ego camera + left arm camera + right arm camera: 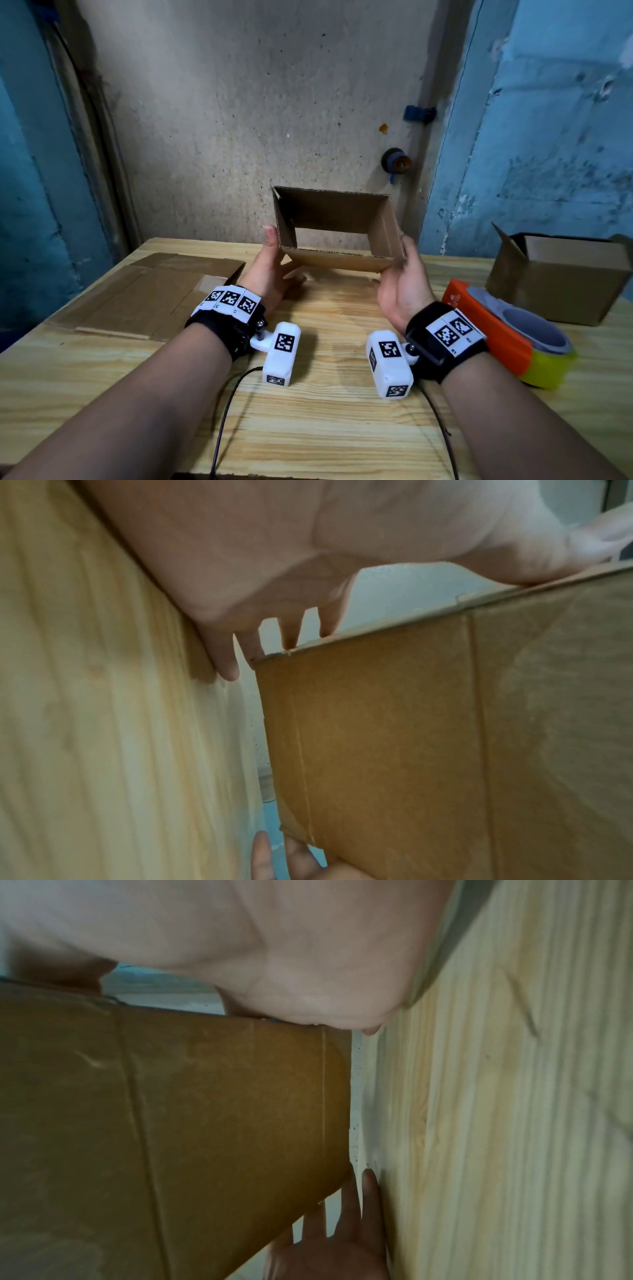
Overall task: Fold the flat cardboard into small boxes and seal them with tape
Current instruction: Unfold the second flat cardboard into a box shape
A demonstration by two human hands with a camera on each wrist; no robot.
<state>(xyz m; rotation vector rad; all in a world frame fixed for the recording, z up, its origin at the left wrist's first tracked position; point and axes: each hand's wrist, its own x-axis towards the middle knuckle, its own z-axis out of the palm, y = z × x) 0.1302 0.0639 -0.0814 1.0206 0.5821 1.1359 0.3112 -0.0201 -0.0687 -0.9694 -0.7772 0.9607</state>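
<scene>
- Wooden table (325, 428) in front of a rough grey wall, blue walls at both sides.
- Far left on the table: flat cardboard sheets (144, 301).
- Left hand (270, 270) grasping the left edge of the opened cardboard box (337, 229), thumb up on its side.
- Box held up above the table, open through both ends.
- Right hand (400, 291) grasping the right lower corner.
- Further right: orange tape dispenser (493, 329), then a folded box (561, 277).

Bare forearms, black wristbands (229, 329), white tag-marked camera pods (282, 358), seemingly black cables (222, 418)
</scene>
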